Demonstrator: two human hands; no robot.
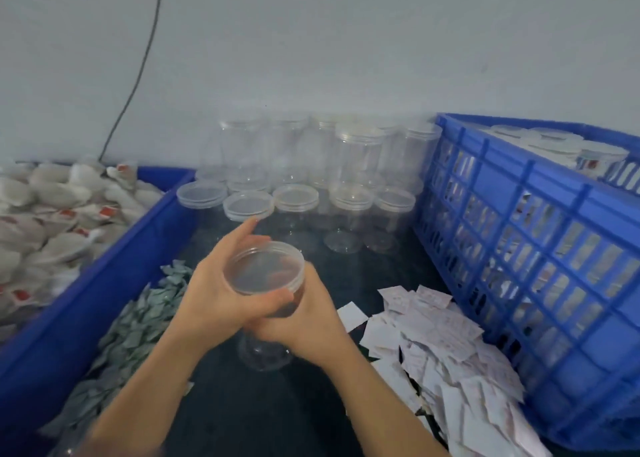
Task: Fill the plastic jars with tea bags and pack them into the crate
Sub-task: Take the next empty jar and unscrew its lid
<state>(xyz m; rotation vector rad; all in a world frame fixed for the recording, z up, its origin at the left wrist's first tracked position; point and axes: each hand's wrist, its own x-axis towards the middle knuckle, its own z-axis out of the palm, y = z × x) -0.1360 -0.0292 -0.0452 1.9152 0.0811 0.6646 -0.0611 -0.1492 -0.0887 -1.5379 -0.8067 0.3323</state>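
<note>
The jar (265, 349) is held in the air over the dark worktop (381, 269), in the middle of the bench between tray and crate; it looks empty, though blur prevents certainty.

Right hand (311, 321): fingers curled round the jar body, low down; this probably fixes the body against rotation.

Left hand (214, 283): thumb and fingers wrapped round the lid (263, 269), forefinger lifted free; the grip suits twisting, so the step is judged to be unscrewing the lid before filling.

Supplies are laid out within reach:
- tea bags (52, 214) heaped in the blue tray (104, 248) at left, beside the lid hand;
- grey sachets (138, 318) in a loose pile against the tray;
- white slips (433, 335) piled at right, against the crate (519, 248);
- spare jars (356, 155) stacked in two tiers at the back wall, lids on.

Packed jars (602, 155) stand upright in the crate's far corner; its near part cannot be seen into.
</note>
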